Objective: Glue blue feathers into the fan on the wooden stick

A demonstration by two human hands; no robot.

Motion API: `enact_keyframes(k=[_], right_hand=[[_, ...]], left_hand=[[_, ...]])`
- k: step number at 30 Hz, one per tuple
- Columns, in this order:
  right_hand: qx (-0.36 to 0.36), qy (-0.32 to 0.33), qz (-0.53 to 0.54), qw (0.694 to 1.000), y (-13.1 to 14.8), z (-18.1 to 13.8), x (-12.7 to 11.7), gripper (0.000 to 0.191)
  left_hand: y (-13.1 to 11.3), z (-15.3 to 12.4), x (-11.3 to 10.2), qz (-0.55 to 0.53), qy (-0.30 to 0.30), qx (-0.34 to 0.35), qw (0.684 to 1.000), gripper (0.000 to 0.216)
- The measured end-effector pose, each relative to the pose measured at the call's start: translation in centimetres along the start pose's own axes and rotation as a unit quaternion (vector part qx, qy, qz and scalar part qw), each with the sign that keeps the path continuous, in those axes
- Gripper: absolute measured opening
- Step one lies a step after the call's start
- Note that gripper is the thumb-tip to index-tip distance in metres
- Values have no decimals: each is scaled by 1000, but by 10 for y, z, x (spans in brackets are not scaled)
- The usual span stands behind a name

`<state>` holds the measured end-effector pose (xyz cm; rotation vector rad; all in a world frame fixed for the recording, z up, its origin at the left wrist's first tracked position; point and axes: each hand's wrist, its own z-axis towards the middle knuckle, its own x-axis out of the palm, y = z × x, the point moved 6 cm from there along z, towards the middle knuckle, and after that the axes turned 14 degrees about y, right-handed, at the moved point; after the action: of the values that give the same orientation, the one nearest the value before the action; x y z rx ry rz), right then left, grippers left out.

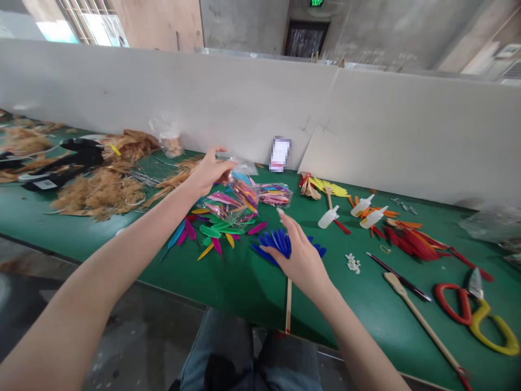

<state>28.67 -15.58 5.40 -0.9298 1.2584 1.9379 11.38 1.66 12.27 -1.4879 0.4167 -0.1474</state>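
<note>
My left hand (214, 172) grips the top of a clear plastic bag of coloured feathers (245, 196), which hangs tilted over the table. Its fingertips are partly hidden behind the hand. My right hand (302, 254) is open, thumb and fingers apart, above a fan of blue feathers (277, 241) and covering part of it. A thin wooden stick (288, 304) runs from the blue fan towards the table's front edge. Loose green feathers (220, 228) lie under the bag, mixed with pink, yellow and light blue ones. Another bag of feathers (274, 194) rests just right of the held one.
White squeeze bottles (328, 217), a yellow feather fan (331, 187) and red feathers (415, 241) lie to the right. Nearer are a pen (399, 276), a wooden stick (423, 320) and scissors (482, 312). A phone (280, 154) leans on the white partition (244, 98). Brown fibre (97, 195) covers the left.
</note>
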Motion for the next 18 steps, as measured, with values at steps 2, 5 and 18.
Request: enact_keyframes(k=[2,5,18], right_hand=[[4,-33,36,999,-2,19,1,86],[-4,-62,99,993,-5,45,9,90],[43,64,356,931,-15,8,21,28]], left_hand=[[-12,-10,20,-18,46,3,999,50],[-29,-32,44,-51,121,20,991,46],[-55,-54,28,135,172,162,962,25]])
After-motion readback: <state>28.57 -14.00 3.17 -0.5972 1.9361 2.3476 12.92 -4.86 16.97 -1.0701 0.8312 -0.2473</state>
